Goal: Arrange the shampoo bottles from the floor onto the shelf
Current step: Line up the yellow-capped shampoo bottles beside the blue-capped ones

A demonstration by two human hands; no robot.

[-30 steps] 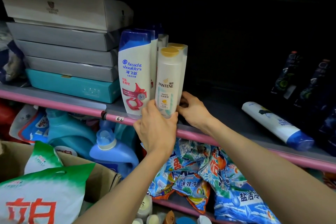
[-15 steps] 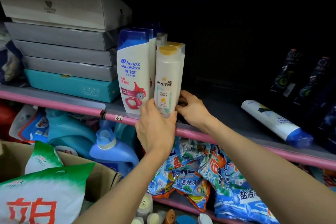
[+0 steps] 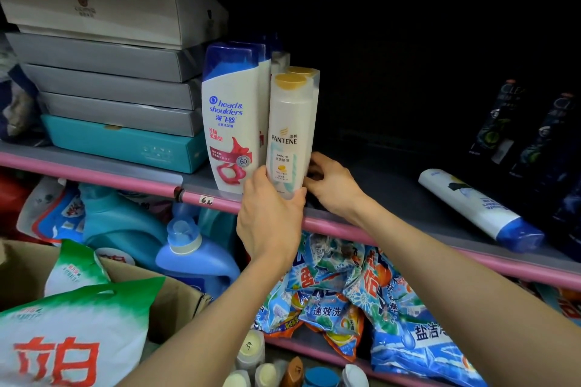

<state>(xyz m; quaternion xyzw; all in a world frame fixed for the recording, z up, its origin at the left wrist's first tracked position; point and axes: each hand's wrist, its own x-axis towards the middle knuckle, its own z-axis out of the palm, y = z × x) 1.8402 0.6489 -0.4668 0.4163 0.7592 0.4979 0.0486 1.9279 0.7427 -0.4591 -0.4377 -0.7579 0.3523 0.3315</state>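
Pantene pack: a shrink-wrapped pair of white Pantene bottles (image 3: 290, 132) with yellow caps stands upright at the front edge of the pink-edged shelf (image 3: 393, 229), its left side touching the Head & Shoulders bottle.
Left hand: the left hand (image 3: 270, 217) comes up from below the shelf lip and grips the base of the pack, thumb on the left face, fingers curled round the front right corner.
Right hand: the right hand (image 3: 330, 182) sits just to the right of the pack, low down, fingers bent in against its right side; whether they pinch it or only press I cannot tell.
Head & Shoulders bottle: the white Head & Shoulders bottle (image 3: 232, 122) with a blue cap stands upright, more like it behind.
Boxes: a stack of flat grey and teal boxes (image 3: 119, 94) fills the shelf to the left.
Lying bottle: a white blue-capped bottle (image 3: 474, 204) lies on its side well to the right.
Below: blue detergent jugs (image 3: 195, 254) and washing powder bags (image 3: 345, 302) sit under the shelf.
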